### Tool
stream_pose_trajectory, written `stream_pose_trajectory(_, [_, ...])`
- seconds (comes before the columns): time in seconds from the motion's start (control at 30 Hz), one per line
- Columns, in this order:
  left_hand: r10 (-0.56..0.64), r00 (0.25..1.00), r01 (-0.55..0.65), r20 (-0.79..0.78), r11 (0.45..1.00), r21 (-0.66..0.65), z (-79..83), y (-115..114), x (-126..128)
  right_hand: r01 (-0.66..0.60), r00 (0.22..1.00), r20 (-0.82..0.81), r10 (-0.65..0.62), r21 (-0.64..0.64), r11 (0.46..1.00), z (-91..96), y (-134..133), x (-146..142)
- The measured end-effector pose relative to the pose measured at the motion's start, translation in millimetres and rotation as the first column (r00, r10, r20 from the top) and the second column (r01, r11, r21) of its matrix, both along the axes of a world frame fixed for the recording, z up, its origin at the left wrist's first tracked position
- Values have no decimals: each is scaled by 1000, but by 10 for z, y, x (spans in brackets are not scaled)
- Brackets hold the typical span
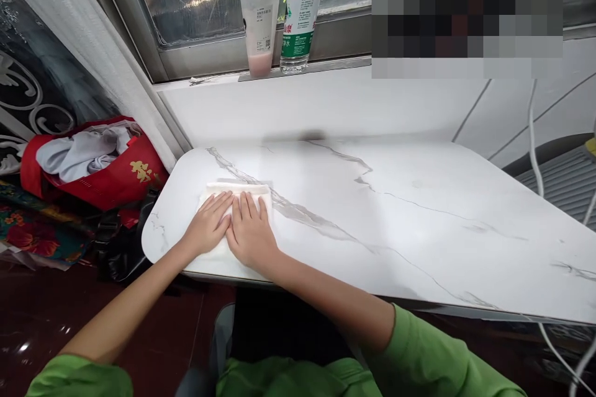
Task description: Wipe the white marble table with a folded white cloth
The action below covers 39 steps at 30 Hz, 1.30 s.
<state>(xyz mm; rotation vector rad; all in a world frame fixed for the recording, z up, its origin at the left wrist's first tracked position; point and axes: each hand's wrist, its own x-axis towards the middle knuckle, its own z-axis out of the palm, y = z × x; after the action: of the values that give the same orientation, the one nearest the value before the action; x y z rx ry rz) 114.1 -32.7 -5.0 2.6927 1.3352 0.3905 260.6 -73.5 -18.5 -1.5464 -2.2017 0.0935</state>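
Observation:
A folded white cloth lies near the left end of the white marble table. My left hand lies flat on the cloth's left part, fingers stretched out. My right hand presses flat beside it on the cloth, fingers together and extended. The two hands touch side by side and cover most of the cloth; only its far edge and corners show.
On the window sill stand a plastic cup with a pink drink and a water bottle. A red bag with clothes sits on the floor at the left. White cables hang at the right.

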Motion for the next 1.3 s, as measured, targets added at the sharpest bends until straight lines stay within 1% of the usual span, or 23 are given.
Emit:
stream_pose_trajectory(0.17, [-4,1000,4,16,1000,0,-38,703,54,103,995,4,-103,20,995,-49,641,-25])
stream_pose_trajectory(0.27, [-12,1000,12,15,1000,-12,-50,1119,111,130,991,4,-130,13,991,-67,1029,-3])
stream_pose_trajectory(0.37, [-20,1000,20,17,1000,-9,-69,1471,165,151,989,-7,-151,7,989,-83,1362,38])
stream_pose_trajectory(0.57, [-8,1000,8,28,1000,-4,-105,2022,245,158,987,-21,-158,2,987,-96,1903,116])
stream_pose_trajectory(0.73, [-18,999,18,42,1000,13,-87,2329,295,169,985,-24,-169,22,985,-95,2231,152])
stream_pose_trajectory(0.8, [-33,998,32,54,999,22,-81,2394,302,173,985,-27,-173,30,984,-105,2312,155])
stream_pose_trajectory(0.9, [-40,998,39,55,999,31,-85,2425,307,170,985,-39,-168,39,985,-129,2374,159])
stream_pose_trajectory(1.03, [19,1000,-19,-5,999,27,-90,2336,318,157,987,-31,-156,39,987,-140,2330,175])
stream_pose_trajectory(1.1, [43,998,-42,-41,999,23,-87,2228,312,145,989,-19,-145,33,989,-130,2235,176])
stream_pose_trajectory(1.17, [47,997,-46,-60,999,23,-84,2076,281,135,991,-15,-135,22,991,-117,2083,156])
stream_pose_trajectory(1.3, [1,998,0,-55,1000,28,-85,1677,130,136,990,-25,-135,10,991,-94,1640,33])
